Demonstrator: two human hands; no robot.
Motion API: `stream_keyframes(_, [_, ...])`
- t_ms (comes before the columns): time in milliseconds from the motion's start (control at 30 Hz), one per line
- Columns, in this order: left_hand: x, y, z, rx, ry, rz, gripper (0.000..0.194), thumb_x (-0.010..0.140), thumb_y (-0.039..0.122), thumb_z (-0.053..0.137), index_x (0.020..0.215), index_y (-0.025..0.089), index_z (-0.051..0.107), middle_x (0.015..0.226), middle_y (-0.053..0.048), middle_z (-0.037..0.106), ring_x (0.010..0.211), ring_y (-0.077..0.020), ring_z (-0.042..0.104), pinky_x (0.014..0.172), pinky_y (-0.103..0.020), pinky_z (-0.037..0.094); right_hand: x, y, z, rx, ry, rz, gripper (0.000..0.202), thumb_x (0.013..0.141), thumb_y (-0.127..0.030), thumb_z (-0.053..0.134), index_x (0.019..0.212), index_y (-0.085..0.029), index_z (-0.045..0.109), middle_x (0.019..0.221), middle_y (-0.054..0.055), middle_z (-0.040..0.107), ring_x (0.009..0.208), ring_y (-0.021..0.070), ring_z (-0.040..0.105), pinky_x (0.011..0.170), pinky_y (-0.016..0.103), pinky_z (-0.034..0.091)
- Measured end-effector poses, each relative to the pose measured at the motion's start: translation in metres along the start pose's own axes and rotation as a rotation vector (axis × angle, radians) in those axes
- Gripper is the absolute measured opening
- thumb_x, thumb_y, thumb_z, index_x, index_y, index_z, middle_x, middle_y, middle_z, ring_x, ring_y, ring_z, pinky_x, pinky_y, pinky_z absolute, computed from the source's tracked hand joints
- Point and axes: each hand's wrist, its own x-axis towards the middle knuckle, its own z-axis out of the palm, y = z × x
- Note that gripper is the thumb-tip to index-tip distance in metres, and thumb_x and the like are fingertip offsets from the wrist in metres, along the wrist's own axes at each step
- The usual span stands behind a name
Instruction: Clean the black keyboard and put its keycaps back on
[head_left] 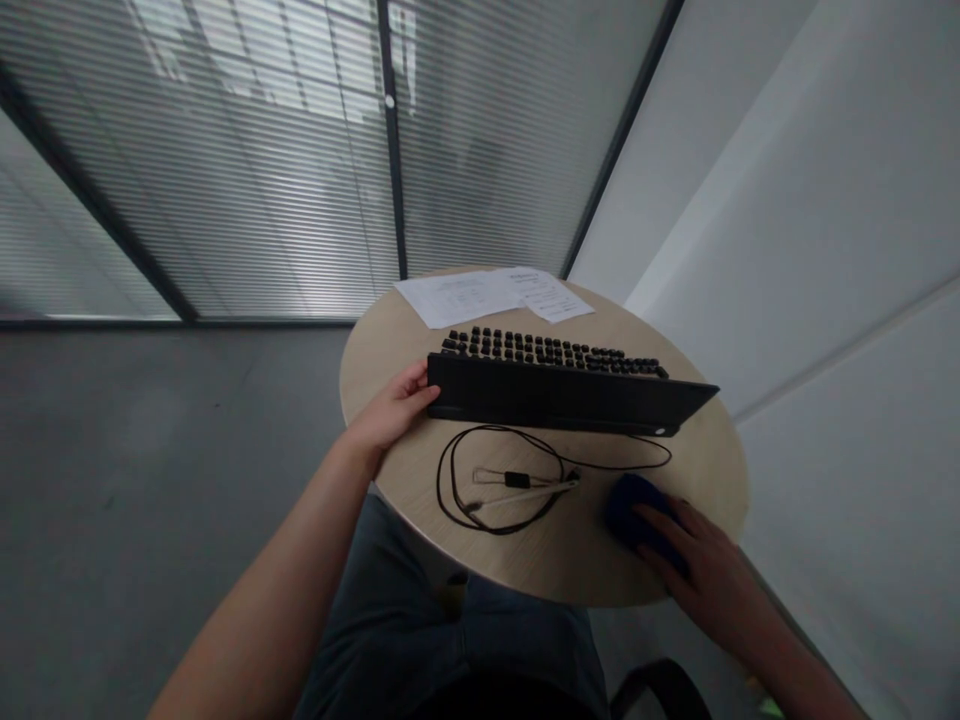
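A black keyboard is propped at a steep tilt over the round surface, its keys turned to the far side. Its left end is pinched by the left hand, partly closed, with the thumb laid on the near face and the fingers on the far side. A dark blue pad (its material cannot be told) is gripped near the right-hand rim by the right hand, its fingers loosely bent over it. Between keyboard and near rim, a black cable is looped around a wire tool with a black middle and a slim pale stick. Printed papers are spread, overlapping, beyond the keyboard; farther off, blinds are seen.
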Motion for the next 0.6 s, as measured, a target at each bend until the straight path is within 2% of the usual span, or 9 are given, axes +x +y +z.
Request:
stream_keyframes(100, [-0.001,0.0,-0.002,-0.03,-0.022,0.01,0.05,0.085,0.031,0.073,0.133,0.02,0.065,0.124,-0.008,0.074,0.115,-0.0301,0.066,0.106,-0.043,0.047,0.006,-0.004,-0.005,0.017,-0.004,-0.056,0.033,0.094,-0.031,0.055,0.122,-0.026,0.071,0.112,0.012,0.073,0.096,0.0301,0.073,0.079,0.046,0.064])
stream_keyframes(200, [0.0,-0.003,-0.005,-0.087,-0.051,0.0,0.048,0.083,0.027,0.076,0.13,0.02,0.068,0.118,-0.008,0.076,0.113,-0.0296,0.067,0.105,-0.041,0.047,0.028,-0.023,-0.028,0.042,-0.013,-0.161,0.037,0.09,-0.021,0.054,0.122,-0.028,0.07,0.11,0.011,0.072,0.092,0.0275,0.073,0.076,0.04,0.063])
stream_keyframes(300, [0.002,-0.007,-0.008,-0.115,-0.06,-0.008,0.047,0.081,0.027,0.078,0.127,0.018,0.07,0.113,-0.009,0.077,0.109,-0.0299,0.069,0.1,-0.04,0.048,0.072,-0.066,-0.053,0.024,0.042,-0.235,0.05,0.084,-0.017,0.058,0.132,-0.029,0.066,0.125,0.013,0.065,0.107,0.0315,0.066,0.087,0.045,0.059])
stream_keyframes(367, [0.002,-0.009,-0.009,-0.139,-0.061,-0.009,0.047,0.08,0.026,0.079,0.125,0.017,0.071,0.111,-0.009,0.078,0.105,-0.0293,0.07,0.097,-0.039,0.05,0.112,-0.101,-0.06,0.0,0.058,-0.309,0.054,0.084,-0.016,0.062,0.136,-0.028,0.064,0.123,0.014,0.064,0.106,0.0322,0.063,0.088,0.046,0.057])
stream_keyframes(500, [0.001,-0.011,-0.007,-0.203,-0.046,-0.007,0.044,0.079,0.026,0.078,0.121,0.015,0.072,0.107,-0.01,0.078,0.095,-0.0253,0.072,0.089,-0.034,0.052,0.191,-0.163,-0.048,-0.043,0.037,-0.457,0.049,0.091,-0.025,0.067,0.14,-0.021,0.062,0.117,0.017,0.063,0.102,0.0308,0.057,0.088,0.043,0.053])
stream_keyframes(600, [-0.001,-0.012,-0.006,-0.249,-0.018,-0.004,0.04,0.075,0.024,0.079,0.113,0.014,0.075,0.102,-0.009,0.079,0.09,-0.0231,0.072,0.085,-0.032,0.052,0.226,-0.187,-0.03,-0.07,0.043,-0.498,0.051,0.096,-0.029,0.062,0.146,-0.018,0.056,0.121,0.019,0.06,0.105,0.0311,0.054,0.091,0.043,0.05])
